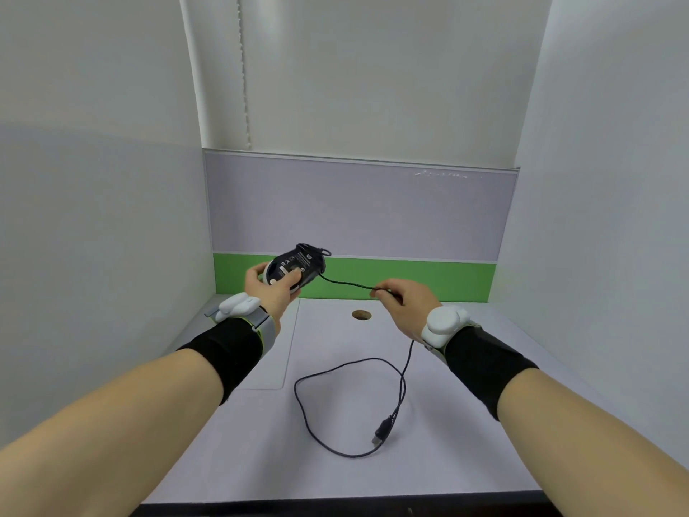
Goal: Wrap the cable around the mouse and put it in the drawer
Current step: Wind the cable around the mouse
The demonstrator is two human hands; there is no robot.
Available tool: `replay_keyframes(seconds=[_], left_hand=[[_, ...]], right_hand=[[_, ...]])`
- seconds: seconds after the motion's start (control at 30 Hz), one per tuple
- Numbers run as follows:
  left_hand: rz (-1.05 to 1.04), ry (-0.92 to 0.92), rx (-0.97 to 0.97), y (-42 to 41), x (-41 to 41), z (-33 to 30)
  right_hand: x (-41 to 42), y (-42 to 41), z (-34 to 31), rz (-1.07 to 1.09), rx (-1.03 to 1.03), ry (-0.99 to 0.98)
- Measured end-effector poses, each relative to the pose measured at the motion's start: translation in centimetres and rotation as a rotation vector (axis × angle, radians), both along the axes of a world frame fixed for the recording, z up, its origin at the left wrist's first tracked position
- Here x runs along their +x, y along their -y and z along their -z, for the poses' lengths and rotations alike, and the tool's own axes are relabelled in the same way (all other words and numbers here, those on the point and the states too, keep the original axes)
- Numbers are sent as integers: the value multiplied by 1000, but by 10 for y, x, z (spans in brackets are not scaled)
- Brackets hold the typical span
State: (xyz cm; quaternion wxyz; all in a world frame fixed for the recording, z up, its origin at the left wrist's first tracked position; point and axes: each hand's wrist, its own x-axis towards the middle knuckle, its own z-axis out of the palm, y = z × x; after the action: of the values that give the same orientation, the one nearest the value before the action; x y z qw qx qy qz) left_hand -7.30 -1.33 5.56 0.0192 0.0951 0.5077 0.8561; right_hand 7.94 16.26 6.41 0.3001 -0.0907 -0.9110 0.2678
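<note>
My left hand point(270, 289) holds a black mouse point(298, 264) above the desk, its underside with labels turned toward me. A bit of cable is looped at the mouse's far end. From the mouse the black cable point(346, 382) runs right to my right hand point(404, 298), which pinches it between the fingertips. Below that hand the cable drops to the desk and lies in a loose loop that ends in a USB plug point(382, 432). No drawer is in view.
The pale desk point(466, 423) has a round cable hole point(361, 314) near the back and a seam at the left. A partition with a green strip point(410, 278) closes the back; white walls stand on both sides. The desk's dark front edge runs along the bottom.
</note>
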Motion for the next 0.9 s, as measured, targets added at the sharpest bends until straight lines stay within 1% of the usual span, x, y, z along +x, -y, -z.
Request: replay_keyframes(seconds=[0.1,0.2,0.27,0.37,0.5,0.67,0.8,0.9], left_hand=[[-9,-80,-126,0,-1,7],[29,-183,-268,-2,1,12],[79,-233,-350,-4,4,14],[214,-223,-394,-7,10,15],[456,-156,-399,-6,23,17],[690,-42,-328,-7,45,12],[799,-16,-217,-5,53,6],[836,25,-132,-5,54,2]], right_hand=[[2,1,-8,-67,75,-59],[0,2,-14,-111,180,-59],[-1,3,-20,-113,233,-72],[-2,1,-31,-111,291,-116],[1,-4,-37,-100,262,-165],[1,-9,-29,-89,138,-125],[2,-12,-19,-39,36,-79],[2,-15,-12,-30,-27,-56]])
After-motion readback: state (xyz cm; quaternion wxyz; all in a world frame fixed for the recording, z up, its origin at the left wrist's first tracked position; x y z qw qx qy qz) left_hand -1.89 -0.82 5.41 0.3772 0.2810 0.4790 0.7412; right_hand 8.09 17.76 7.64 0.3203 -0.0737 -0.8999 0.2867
